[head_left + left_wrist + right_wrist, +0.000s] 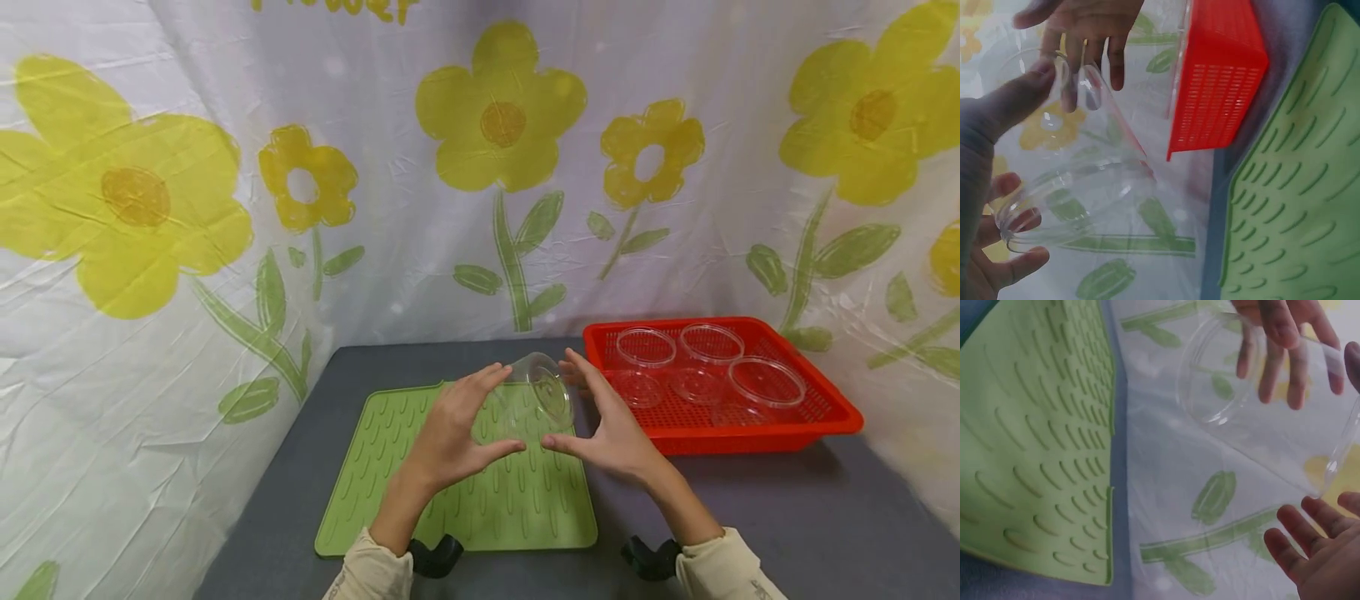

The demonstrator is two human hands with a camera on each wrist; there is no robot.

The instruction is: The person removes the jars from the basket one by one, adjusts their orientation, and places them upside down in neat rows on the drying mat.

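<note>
Both hands are raised over the far half of the green mat (465, 475), palms facing each other, with a clear plastic cup (536, 398) held between them. The left hand (450, 437) grasps the cup with its thumb below and fingers curved over the top; the right hand (611, 429) has its fingers spread along the cup's other side, touching it rather than wrapping it. The cup is tilted on its side, its base turned toward the far edge of the counter (787, 508).

Count: 1 cup in the hands, 1 mat, 1 red basket (832, 412) at the far right corner of the counter, and at least 3 clear cups (708, 343) in the basket; whether more lie among them I cannot tell.

The head view alone shows the basket's contents. The left wrist view shows the cup's wide rim against the left palm; the right wrist view shows the cup's rounded base and the mat's ridges.
</note>
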